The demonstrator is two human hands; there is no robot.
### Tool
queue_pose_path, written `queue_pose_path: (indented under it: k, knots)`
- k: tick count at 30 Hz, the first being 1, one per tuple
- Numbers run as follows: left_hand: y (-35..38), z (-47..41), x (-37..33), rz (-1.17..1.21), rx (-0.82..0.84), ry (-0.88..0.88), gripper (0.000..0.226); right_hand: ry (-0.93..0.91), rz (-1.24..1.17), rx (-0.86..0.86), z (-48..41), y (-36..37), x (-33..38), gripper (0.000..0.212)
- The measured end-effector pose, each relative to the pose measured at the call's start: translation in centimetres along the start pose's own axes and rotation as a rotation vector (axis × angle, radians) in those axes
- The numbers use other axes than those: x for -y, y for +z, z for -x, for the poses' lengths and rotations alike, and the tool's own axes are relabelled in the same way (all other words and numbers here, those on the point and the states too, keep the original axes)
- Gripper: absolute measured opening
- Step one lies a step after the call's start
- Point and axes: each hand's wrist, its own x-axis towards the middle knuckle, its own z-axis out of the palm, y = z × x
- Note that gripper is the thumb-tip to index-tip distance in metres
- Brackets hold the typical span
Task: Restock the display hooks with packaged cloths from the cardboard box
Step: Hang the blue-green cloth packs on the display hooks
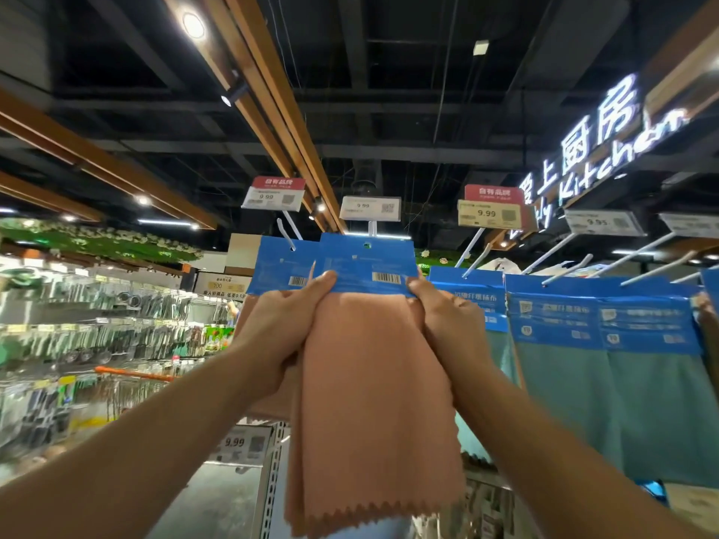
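Left hand (280, 328) and right hand (451, 320): both bare. Left forearm (155, 433) and right forearm (544, 441): uncovered from the wrist down to the picture's lower edge. Any clothing above that lies outside the view. Nail detail too blurred to record.

A shop: price tags (370, 208) reading 9.99 above display hooks (549, 254), stocked shelves (97, 328) alongside.

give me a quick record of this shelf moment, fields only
held item: orange cloth with blue header card
left hand: grips cloth just below card
right hand: grips cloth's other side
likely target: hook under 9.99 price tag
on hook: cannot tell
neighbours: teal cloths hanging at right
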Motion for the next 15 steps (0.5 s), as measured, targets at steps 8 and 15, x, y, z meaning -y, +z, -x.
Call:
queue_pose_path:
  k: [8,15]
  knots:
    - [1.3,-3.3,-1.5,-0.014,-0.066,0.056,0.051,-0.079,-0.084,0.024,-3.3,1.0,0.8,0.016]
    - [1.5,-4.9,-1.7,-0.035,-0.063,0.080,0.046,-0.056,-0.091,0.056,-5.1,1.5,0.6,0.017]
